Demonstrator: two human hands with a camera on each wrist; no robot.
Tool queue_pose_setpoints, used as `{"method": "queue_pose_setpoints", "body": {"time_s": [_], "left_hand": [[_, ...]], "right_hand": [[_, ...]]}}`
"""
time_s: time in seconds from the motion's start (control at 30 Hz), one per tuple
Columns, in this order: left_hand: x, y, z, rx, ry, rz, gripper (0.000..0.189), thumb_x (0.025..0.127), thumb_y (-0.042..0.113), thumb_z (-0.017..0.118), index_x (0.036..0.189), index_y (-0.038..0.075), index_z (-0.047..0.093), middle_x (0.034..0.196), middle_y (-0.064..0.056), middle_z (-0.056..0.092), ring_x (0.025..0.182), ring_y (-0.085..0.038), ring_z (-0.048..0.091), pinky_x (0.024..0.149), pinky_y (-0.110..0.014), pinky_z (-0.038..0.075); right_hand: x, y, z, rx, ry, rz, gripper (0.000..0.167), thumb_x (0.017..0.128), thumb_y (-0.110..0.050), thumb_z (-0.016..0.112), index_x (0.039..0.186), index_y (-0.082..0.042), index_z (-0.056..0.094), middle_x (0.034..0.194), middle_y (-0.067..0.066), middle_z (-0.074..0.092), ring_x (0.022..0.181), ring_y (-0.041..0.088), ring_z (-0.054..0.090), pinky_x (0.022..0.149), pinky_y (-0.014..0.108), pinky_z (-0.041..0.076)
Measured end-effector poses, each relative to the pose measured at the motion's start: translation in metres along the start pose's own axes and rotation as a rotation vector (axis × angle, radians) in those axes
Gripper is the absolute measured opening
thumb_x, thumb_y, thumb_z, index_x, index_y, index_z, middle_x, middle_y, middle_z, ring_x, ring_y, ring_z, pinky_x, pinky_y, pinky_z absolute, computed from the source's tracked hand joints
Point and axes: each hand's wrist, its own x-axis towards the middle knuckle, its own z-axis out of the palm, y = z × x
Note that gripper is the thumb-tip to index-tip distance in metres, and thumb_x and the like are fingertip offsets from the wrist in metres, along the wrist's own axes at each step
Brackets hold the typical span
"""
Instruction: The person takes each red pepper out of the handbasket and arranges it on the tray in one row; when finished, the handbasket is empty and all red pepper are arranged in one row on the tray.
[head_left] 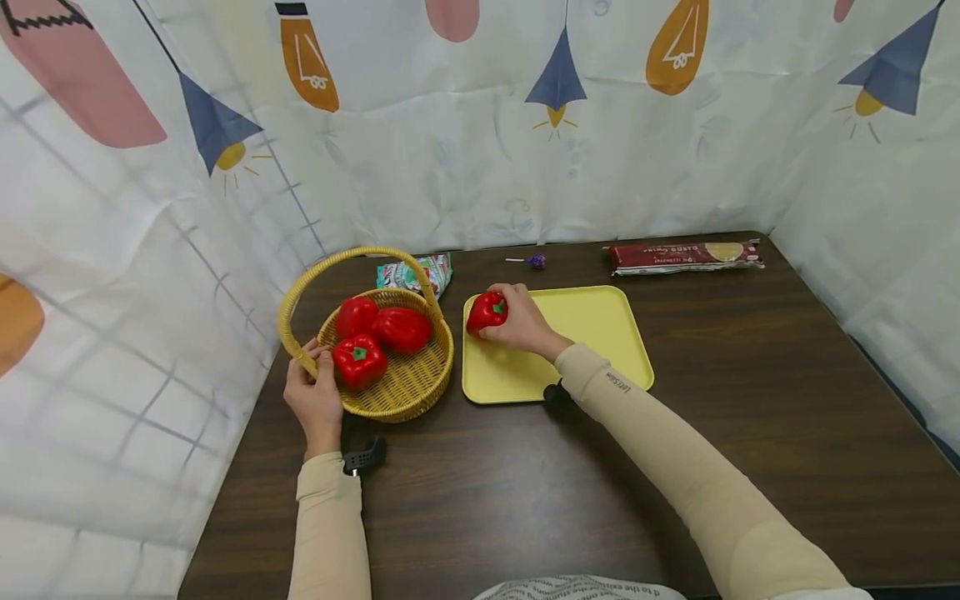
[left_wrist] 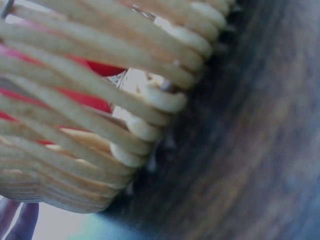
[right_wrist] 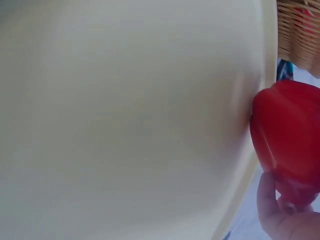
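Note:
A red bell pepper (head_left: pixel 486 312) with a green stem is gripped by my right hand (head_left: pixel 522 322) at the left end of the yellow tray (head_left: pixel 570 367). In the right wrist view, fingertips touch the lower end of that pepper (right_wrist: pixel 290 135) near the tray rim (right_wrist: pixel 270 45). To the left stands a yellow wicker basket (head_left: pixel 405 400) with a tall arched handle. Several red peppers (head_left: pixel 360 361) lie inside it. My left hand (head_left: pixel 317 400) holds the basket at the foot of its handle. The left wrist view shows the woven wall (left_wrist: pixel 90 110) close up.
Behind the basket lies a colourful snack packet (head_left: pixel 435 271). A purple lollipop (head_left: pixel 536 262) sits near the table's back edge, and a long dark red package (head_left: pixel 686 257) lies at the back right. Patterned curtains (head_left: pixel 480 167) hang behind the dark wooden table (head_left: pixel 480 500).

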Motion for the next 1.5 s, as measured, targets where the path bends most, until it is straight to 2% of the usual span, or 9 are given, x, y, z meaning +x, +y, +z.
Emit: {"method": "queue_pose_setpoints", "body": {"time_s": [0.13,0.37,0.63,0.87,1.03,1.27,1.5], "left_hand": [[0.001,0.0,0.0,0.006,0.001,-0.002,0.025,0.096,0.011,0.061,0.108,-0.011,0.066,0.127,-0.021,0.061,0.121,-0.033,0.054,0.1,-0.029,0.044],[0.001,-0.001,0.0,0.002,-0.002,0.003,0.024,0.096,0.009,0.061,0.108,-0.011,0.066,0.126,-0.022,0.061,0.119,-0.033,0.055,0.099,-0.026,0.044],[0.001,-0.001,0.0,0.008,-0.006,0.005,0.023,0.096,0.008,0.061,0.108,-0.011,0.066,0.126,-0.022,0.061,0.12,-0.033,0.055,0.099,-0.026,0.044],[0.0,0.0,-0.001,0.015,-0.009,-0.001,0.023,0.096,0.007,0.06,0.108,-0.011,0.066,0.127,-0.022,0.061,0.121,-0.034,0.054,0.099,-0.027,0.044],[0.001,0.0,0.0,0.012,-0.005,0.006,0.023,0.096,0.008,0.06,0.107,-0.011,0.067,0.126,-0.022,0.061,0.121,-0.033,0.054,0.097,-0.025,0.044],[0.001,-0.003,0.0,0.001,0.001,0.025,0.023,0.095,0.009,0.061,0.105,-0.011,0.067,0.125,-0.023,0.061,0.118,-0.033,0.055,0.092,-0.02,0.044],[0.001,-0.005,0.0,-0.007,-0.001,0.018,0.023,0.095,0.01,0.062,0.106,-0.011,0.067,0.124,-0.022,0.062,0.116,-0.025,0.057,0.092,-0.02,0.044]], "right_hand": [[0.003,-0.002,-0.004,-0.014,-0.019,-0.003,0.071,0.077,-0.023,0.08,0.139,-0.013,0.048,0.129,0.018,0.041,0.114,0.032,0.05,0.095,0.047,0.047],[0.005,-0.012,-0.004,-0.05,-0.021,-0.015,0.082,0.077,-0.023,0.082,0.146,-0.011,0.04,0.137,0.018,0.043,0.123,0.034,0.044,0.097,0.048,0.046],[0.007,-0.015,0.006,-0.056,-0.021,0.002,0.09,0.077,-0.024,0.084,0.15,-0.01,0.033,0.142,0.018,0.04,0.125,0.032,0.047,0.101,0.046,0.043],[0.007,-0.015,0.012,-0.067,0.019,-0.023,0.095,0.075,-0.024,0.085,0.15,-0.007,0.03,0.142,0.02,0.04,0.127,0.034,0.045,0.104,0.047,0.04],[0.007,-0.014,0.012,-0.044,0.039,-0.012,0.1,0.075,-0.024,0.086,0.152,-0.008,0.025,0.141,0.02,0.039,0.127,0.033,0.046,0.105,0.046,0.04],[0.005,-0.009,0.013,0.0,0.024,0.011,0.098,0.074,-0.025,0.087,0.15,-0.007,0.029,0.137,0.02,0.042,0.126,0.033,0.047,0.104,0.046,0.04],[0.004,-0.005,0.014,0.024,0.025,0.012,0.092,0.073,-0.025,0.088,0.145,-0.004,0.035,0.133,0.019,0.045,0.123,0.033,0.048,0.103,0.046,0.041]]}}
